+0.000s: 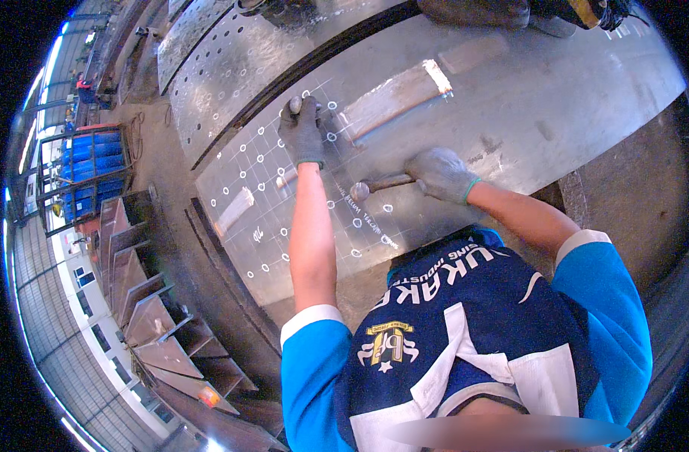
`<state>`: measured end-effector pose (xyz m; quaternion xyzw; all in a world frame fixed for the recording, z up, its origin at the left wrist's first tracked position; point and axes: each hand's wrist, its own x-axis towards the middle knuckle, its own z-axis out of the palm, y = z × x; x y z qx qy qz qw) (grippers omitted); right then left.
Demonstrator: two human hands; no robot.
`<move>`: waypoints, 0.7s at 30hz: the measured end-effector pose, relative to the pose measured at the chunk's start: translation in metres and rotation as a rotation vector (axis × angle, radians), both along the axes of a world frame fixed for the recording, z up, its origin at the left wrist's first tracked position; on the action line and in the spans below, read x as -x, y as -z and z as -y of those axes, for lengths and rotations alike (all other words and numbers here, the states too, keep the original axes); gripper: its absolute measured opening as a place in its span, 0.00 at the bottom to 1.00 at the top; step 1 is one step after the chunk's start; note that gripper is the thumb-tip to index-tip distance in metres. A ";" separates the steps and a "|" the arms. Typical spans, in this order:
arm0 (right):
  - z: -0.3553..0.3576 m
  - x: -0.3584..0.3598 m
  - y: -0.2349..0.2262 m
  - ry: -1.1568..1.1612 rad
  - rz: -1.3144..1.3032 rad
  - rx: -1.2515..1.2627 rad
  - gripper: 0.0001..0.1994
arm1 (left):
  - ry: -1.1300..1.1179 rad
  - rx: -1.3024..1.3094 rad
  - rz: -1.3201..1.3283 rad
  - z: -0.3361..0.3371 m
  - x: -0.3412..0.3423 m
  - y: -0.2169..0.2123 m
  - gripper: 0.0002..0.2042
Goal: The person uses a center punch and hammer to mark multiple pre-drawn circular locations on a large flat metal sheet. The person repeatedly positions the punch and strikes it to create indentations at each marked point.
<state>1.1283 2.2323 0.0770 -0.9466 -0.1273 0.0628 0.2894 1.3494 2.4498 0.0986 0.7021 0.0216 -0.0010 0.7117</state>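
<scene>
A large grey steel plate [544, 113] lies in front of me, marked with a chalk grid, white circles and handwriting. My left hand [302, 134], in a grey glove, is closed over the far part of the grid. From its fingers pokes the rounded end of a short metal piece [295, 104]; the rest of it is hidden. My right hand [440, 175], gloved too, grips the handle of a hammer [390, 181]. The hammer's round head points left, over the plate near the chalk writing, apart from my left hand.
Beyond a dark gap lies another plate [231, 60] with rows of holes. A boot [476, 11] rests at the far edge of my plate. At left stand blue cylinders [92, 169] in a rack and upright rusty steel pieces [149, 316]. A person [85, 87] is far off.
</scene>
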 end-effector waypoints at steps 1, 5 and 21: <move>0.000 0.000 -0.001 -0.003 -0.004 -0.007 0.12 | -0.028 -0.089 -0.020 -0.002 0.003 0.003 0.07; 0.000 -0.001 -0.002 -0.027 -0.038 0.039 0.09 | 0.005 -0.134 -0.041 0.000 0.003 0.016 0.09; 0.001 -0.004 -0.011 -0.058 -0.111 0.094 0.14 | 0.046 -0.296 0.019 0.004 -0.010 0.026 0.10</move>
